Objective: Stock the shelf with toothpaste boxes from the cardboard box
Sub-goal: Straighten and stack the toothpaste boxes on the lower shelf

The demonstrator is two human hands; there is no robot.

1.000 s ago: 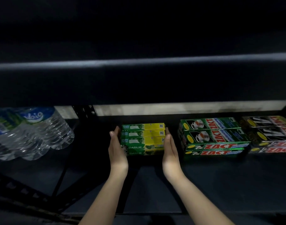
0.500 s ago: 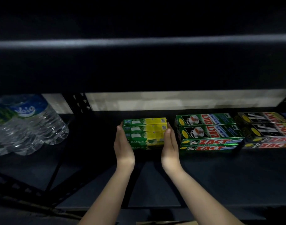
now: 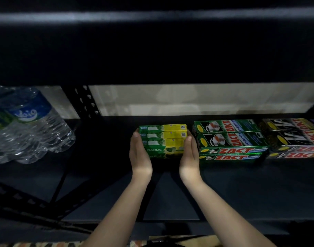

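On the dark shelf board (image 3: 224, 189), between two flat palms, sits a stack of green-and-yellow Darlie toothpaste boxes (image 3: 164, 140). Left hand (image 3: 139, 152) presses its straight fingers against the stack's left end; right hand (image 3: 189, 153) does the same at the right end, so the hands stand apart with the boxes squeezed between them, fingers extended rather than curled. Just beside the right hand lies a stack of green Zact toothpaste boxes (image 3: 229, 139), and touching that, farther right, a darker stack of Zact boxes (image 3: 293, 138) runs off the frame edge. Well apart to the left rest clear water bottles (image 3: 30, 127) with blue labels. A black perforated upright (image 3: 86, 100) rises behind, between bottles and boxes
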